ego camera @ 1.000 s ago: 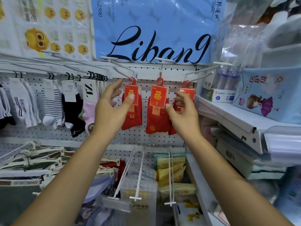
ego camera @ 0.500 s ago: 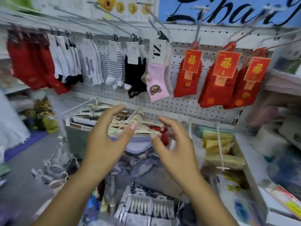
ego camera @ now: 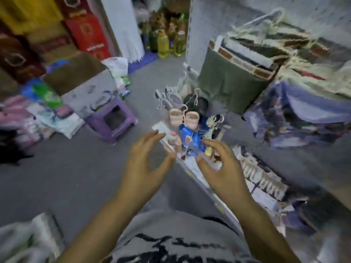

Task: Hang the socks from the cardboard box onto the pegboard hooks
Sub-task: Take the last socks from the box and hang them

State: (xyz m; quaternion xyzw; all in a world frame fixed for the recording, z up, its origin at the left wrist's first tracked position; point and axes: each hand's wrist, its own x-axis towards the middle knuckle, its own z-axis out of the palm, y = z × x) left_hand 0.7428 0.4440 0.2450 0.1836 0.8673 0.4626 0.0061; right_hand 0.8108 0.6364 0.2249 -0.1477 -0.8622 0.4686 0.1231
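We are holding our left hand and right hand loosely open and empty above the grey floor, and we are unable to tell where the socks lie.

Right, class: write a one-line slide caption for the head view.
Left hand and right hand hover open and empty over blurred goods near a purple stool.
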